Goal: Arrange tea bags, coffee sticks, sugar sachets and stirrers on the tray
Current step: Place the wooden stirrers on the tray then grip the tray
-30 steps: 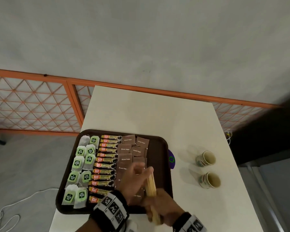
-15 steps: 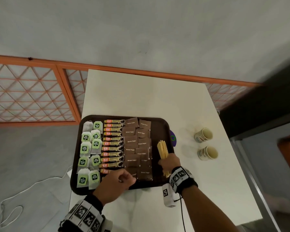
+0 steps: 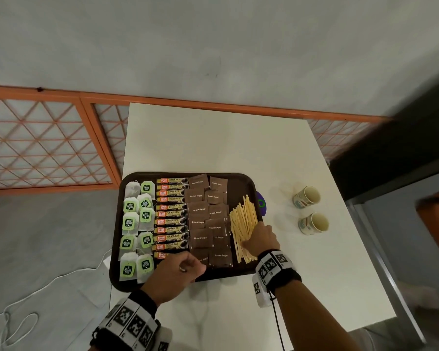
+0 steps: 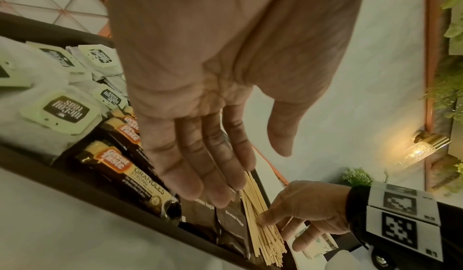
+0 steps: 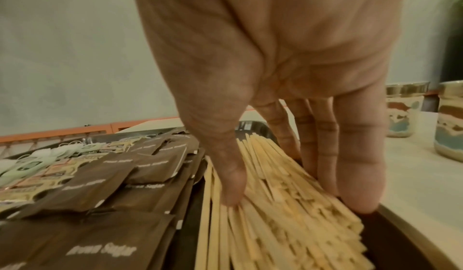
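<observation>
Now the bundle of pale wooden stirrers [image 3: 243, 228] lies fanned out in the right-hand lane of the dark brown plastic tray [image 3: 241, 179] — half a second ago it was a tight sheaf in the right hand, and a second ago both hands held it together at the near edge. The right hand [image 3: 260, 238] rests on the near part of the fan, its fingers [image 5: 328, 145] straight and pressing down, thumb on the inner sticks and the rest toward the tray's right wall; nothing is pinched. The left hand [image 3: 174, 273] has let go and hovers over the tray's near rim; the wrist view shows its fingers [image 4: 200, 165] relaxed and empty.

With the stirrers down, all four kinds look to be on the tray, so what is left is probably only squaring this splayed pile.

Writing that reads: the white tea bags with green tags [image 3: 138, 225] in the left lane carry "McCoy teas"; the black-and-gold coffee sticks [image 3: 171, 216] say "Great Taste" and "GRANULES", with "STRONG" beneath in the left wrist view; the brown paper sugar sachets [image 3: 209, 221] say "Brown Sugar". Two patterned ceramic cups [image 3: 311, 210] stand on the white surface [image 3: 213, 140] to the right, apart from the tray — no lettering legible on them.
</observation>
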Tool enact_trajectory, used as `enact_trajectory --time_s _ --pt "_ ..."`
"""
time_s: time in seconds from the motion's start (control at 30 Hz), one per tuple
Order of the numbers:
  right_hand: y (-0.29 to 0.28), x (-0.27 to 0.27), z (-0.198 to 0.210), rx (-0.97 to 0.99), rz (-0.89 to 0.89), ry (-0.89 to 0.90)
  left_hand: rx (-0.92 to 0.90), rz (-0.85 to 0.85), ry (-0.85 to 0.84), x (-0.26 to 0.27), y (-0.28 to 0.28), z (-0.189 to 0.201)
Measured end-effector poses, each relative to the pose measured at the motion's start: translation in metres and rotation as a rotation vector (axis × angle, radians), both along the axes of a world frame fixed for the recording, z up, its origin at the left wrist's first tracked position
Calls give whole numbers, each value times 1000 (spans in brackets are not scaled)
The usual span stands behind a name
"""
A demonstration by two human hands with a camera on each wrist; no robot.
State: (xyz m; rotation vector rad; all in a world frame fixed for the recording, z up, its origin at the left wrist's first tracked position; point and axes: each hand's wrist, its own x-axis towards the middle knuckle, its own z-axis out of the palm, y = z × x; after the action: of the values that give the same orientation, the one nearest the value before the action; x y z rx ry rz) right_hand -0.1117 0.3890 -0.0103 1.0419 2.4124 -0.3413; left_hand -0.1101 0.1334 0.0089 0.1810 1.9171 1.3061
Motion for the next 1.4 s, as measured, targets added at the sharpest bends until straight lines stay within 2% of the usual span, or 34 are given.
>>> enact_trajectory --time_s 0.33,0.43,0.53,0.6,0.7,0.77,0.83,0.9,1.0,1.2,1.3,1.4 --pt "5 3 12 -1 101 14 -26 64 -26 -8 -16 4" --pt "10 1 15 3 39 39 -8 120 -3 -16 -25 11" --pt "23 11 18 -6 -66 88 -12 271 50 -29 -46 19" --pt "33 26 17 7 -118 95 -86 380 118 -37 -64 18" --pt "49 54 8 -48 -125 124 -332 473 189 -45 -89 6" --pt "58 66 -1 -189 -135 194 -474 521 200 -44 -103 -13" --pt "61 72 -8 -361 -166 214 -553 575 140 -35 -114 -33" --pt "60 76 -13 -475 -210 204 -540 647 29 -22 -119 -50" --pt "61 80 -27 -527 -289 223 -395 761 -138 -3 -119 -63" --pt "61 64 -40 -438 -359 250 -465 778 15 -4 -109 -59" --pt "65 48 -36 -373 -321 246 -444 780 -16 -16 -95 -53" --pt "73 30 -30 -403 -331 216 -453 782 -30 -38 -82 -53"
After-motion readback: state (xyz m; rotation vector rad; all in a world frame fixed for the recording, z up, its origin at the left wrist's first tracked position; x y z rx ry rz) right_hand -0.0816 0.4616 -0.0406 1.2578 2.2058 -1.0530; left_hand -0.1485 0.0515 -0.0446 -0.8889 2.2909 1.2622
